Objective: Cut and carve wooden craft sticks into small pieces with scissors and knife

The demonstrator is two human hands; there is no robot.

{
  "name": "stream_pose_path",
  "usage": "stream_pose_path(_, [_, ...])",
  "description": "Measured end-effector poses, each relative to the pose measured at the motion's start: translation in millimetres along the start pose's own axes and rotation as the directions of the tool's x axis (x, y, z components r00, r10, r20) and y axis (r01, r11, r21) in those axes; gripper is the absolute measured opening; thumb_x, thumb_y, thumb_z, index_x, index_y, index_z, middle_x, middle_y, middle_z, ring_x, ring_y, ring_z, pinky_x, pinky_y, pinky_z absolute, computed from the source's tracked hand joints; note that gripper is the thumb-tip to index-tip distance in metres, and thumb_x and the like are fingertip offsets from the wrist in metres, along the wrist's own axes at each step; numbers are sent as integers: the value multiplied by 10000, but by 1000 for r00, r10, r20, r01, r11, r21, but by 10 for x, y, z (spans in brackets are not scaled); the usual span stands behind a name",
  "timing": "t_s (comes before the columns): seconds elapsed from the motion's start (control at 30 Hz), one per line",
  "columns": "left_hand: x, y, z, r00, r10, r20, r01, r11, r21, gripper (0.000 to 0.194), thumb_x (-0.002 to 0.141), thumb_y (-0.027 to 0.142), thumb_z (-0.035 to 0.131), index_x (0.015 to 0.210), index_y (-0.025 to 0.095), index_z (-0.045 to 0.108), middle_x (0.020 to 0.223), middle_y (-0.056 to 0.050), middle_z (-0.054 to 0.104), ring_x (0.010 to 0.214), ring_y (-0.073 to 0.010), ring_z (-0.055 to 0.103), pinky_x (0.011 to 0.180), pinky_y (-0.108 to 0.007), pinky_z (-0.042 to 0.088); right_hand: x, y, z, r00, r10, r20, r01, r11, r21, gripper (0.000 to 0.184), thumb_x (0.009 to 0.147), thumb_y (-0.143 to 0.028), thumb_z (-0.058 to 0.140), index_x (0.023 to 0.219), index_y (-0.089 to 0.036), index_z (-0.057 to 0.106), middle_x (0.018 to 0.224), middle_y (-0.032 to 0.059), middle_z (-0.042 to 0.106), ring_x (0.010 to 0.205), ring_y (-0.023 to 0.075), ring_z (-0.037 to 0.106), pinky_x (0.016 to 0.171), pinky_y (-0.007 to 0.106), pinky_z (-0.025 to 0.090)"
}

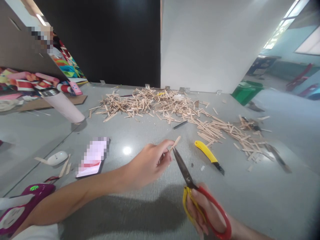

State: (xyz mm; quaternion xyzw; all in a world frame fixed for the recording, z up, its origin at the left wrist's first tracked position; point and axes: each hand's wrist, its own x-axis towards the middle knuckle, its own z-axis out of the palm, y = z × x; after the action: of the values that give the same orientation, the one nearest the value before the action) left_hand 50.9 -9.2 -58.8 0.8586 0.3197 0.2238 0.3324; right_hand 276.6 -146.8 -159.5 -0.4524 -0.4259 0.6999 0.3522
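My left hand [155, 159] pinches a small wooden stick [176, 142] between thumb and fingers, its end pointing up and to the right. In my right hand [203, 210] is a pair of scissors [186, 173] with one red and one yellow handle, fingers through the loops. The blade tips meet the stick right beside my left fingertips, and the blades look nearly closed. A yellow utility knife [206, 151] lies on the grey table [155, 200] to the right of the scissors. Behind my hands spreads a large pile of wooden sticks [140, 103].
A phone [92, 158], a white computer mouse [57, 158] and a pink bottle [62, 105] are on the left. A dark thin tool [180, 125] lies before the pile. Black and white panels [200, 43] rise behind; a green bin [246, 91] stands beyond the table.
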Motion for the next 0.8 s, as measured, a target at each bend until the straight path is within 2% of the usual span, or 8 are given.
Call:
stream_pose_path(0.23, [2,15,-35,999,-39,30,37,998,52,298,1092,270,481,1372,232,575,901,-8,761,681,-141,639,667,-260,484,16,-16,-55,999,-9,36,11,999,-43,790,1019,-833,490,531,-213,507,365,-32,459,264,71,425,296,153,319])
stream_pose_path(0.4, [8,25,-97,995,-46,92,46,999,9,334,1073,230,477,1393,225,575,926,-16,770,689,-143,656,651,-259,472,-1,-85,-82,998,42,47,-37,993,-112,809,1000,-870,481,520,-220,504,371,-20,471,277,80,452,295,161,316])
stream_pose_path(0.53, [23,19,-126,992,-45,122,47,999,-20,323,1081,224,491,1392,226,579,896,-6,758,645,-134,642,616,-248,450,-1,-32,-86,998,54,26,-52,996,-79,816,991,-885,470,515,-223,493,353,-23,460,264,81,437,279,157,298])
stream_pose_path(0.7, [46,14,-142,991,-29,131,32,999,-25,235,1104,212,465,1296,227,599,985,-19,766,710,-132,680,641,-238,462,35,107,-104,999,-40,-16,39,999,-35,782,1019,-843,473,581,-201,554,369,-46,462,281,74,415,339,170,400])
stream_pose_path(0.8, [52,14,-145,991,-27,135,30,999,-21,265,1120,201,432,1337,231,582,1045,-21,774,751,-127,694,682,-239,485,60,95,-94,997,-76,-8,75,997,-25,767,989,-864,508,648,-184,599,415,-33,511,324,87,478,357,170,382])
